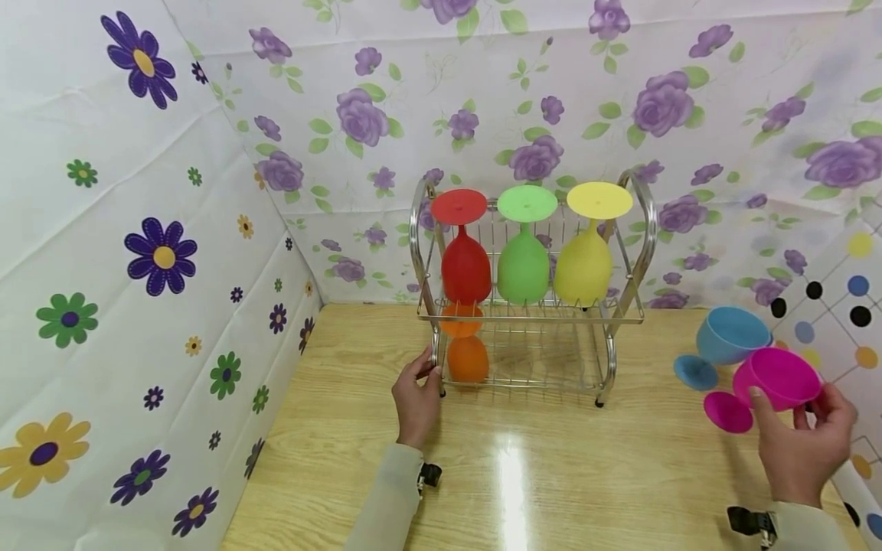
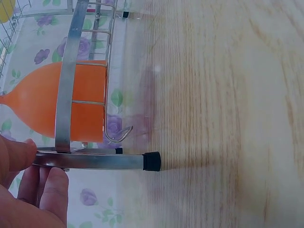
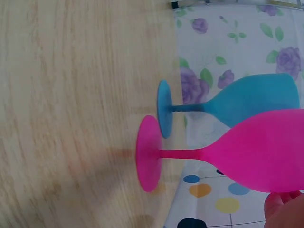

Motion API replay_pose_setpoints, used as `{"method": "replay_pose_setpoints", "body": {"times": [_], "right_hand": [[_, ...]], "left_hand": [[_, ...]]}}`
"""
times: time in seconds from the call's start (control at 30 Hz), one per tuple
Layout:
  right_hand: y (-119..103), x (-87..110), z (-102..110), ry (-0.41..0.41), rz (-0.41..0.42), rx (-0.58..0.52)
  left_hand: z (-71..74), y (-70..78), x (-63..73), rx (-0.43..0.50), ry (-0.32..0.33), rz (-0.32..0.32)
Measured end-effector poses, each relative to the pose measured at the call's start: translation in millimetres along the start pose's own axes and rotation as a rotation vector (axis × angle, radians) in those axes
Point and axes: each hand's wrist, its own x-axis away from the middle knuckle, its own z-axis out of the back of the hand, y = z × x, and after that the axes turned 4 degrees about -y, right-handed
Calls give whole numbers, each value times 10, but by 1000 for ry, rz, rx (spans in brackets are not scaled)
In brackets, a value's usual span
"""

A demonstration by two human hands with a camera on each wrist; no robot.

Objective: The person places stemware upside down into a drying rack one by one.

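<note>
My left hand [image 1: 418,398] pinches the left front leg of a two-tier metal dish rack [image 1: 530,318]; in the left wrist view, thumb and fingers lie on either side of the bar. Upside down on the top tier stand a red goblet [image 1: 466,268], a green goblet [image 1: 524,268] and a yellow goblet [image 1: 584,268]. An orange goblet [image 2: 83,102] is upside down on the lower tier, at its left end. At the right, my right hand [image 1: 806,444] grips the bowl of an upright pink goblet [image 3: 256,152]. A blue goblet [image 3: 261,97] stands upright just behind it.
The rack stands on a wood-grain table [image 1: 551,474]. Behind it hangs a cloth with purple roses [image 1: 361,115]. Flowered cloth [image 1: 161,260] lines the left side, and a dotted cloth [image 1: 841,306] borders the right, close to the goblets.
</note>
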Motion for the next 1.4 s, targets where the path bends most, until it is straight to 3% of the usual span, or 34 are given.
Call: {"method": "replay_pose_setpoints", "body": {"times": [0.33, 0.87, 1.17, 1.4], "right_hand": [[136, -41, -4, -38, -88, 7], [-43, 61, 11, -3, -86, 28], [-51, 93, 75, -22, -50, 115], [-234, 256, 166, -75, 28, 134]], "left_hand": [[-23, -37, 13, -3, -16, 8], [6, -25, 17, 9, -5, -2], [49, -9, 10, 37, -8, 27], [106, 10, 19, 83, -33, 50]]}}
